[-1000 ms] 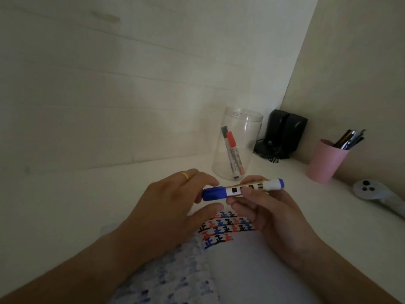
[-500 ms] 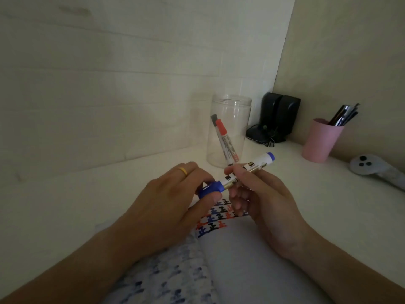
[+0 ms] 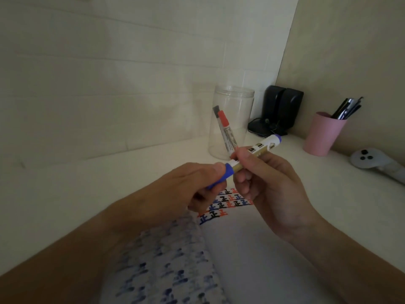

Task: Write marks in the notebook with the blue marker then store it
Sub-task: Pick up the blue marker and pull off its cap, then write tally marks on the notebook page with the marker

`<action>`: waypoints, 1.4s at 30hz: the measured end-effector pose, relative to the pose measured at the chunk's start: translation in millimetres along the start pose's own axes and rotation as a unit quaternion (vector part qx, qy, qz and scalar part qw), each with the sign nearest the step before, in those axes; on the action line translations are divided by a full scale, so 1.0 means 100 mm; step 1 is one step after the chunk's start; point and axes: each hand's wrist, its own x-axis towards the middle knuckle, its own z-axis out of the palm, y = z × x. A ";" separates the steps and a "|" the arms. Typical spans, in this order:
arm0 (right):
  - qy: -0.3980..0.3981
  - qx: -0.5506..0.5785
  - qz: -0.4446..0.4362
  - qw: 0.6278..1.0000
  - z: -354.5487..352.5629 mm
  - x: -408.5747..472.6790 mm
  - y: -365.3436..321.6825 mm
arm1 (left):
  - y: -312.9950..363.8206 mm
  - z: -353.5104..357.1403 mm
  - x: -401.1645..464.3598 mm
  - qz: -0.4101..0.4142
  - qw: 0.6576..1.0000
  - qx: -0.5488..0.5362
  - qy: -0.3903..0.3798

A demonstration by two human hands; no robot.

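Note:
I hold the blue marker (image 3: 262, 148) in the air above the open notebook (image 3: 236, 244), tilted up to the right. My right hand (image 3: 269, 187) grips its white barrel. My left hand (image 3: 182, 191) is closed on the blue cap (image 3: 221, 175) at the lower left end; cap and barrel still touch. The notebook's right page carries rows of blue, red and black marks (image 3: 225, 204) at its top; the left page shows blurred blue marks. Behind the marker stands a clear plastic jar (image 3: 230, 121) holding a red marker (image 3: 228, 130) and a black one.
A white desk (image 3: 87, 194) runs into a wall corner. At the back right stand black speakers (image 3: 278, 110), a pink cup (image 3: 322, 133) with pens, and a white controller (image 3: 370, 161) near the right edge.
Both hands lifted and tilted the marker from level to slanted, its right end now higher. The left hand's grip shifted further over the cap. The camera view has dipped and moved closer.

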 end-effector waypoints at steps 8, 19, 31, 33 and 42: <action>0.256 -0.012 -0.058 0.965 -0.45 0.12 -0.21 | -0.13 -0.29 -0.20 0.129 0.859 0.458 0.191; 0.099 -0.158 0.054 0.981 -0.36 -0.16 -0.05 | -0.36 -0.38 -0.13 0.149 0.846 0.503 0.098; 0.056 -0.255 0.021 0.965 -0.43 -0.24 0.14 | -0.45 -0.40 -0.06 0.120 0.882 0.452 0.060; 0.054 -0.277 0.019 0.959 -0.43 -0.23 0.14 | -0.43 -0.39 -0.05 0.123 0.881 0.454 0.060; 0.045 -0.319 0.033 0.946 -0.39 -0.26 0.11 | -0.42 -0.39 -0.06 0.123 0.884 0.448 0.053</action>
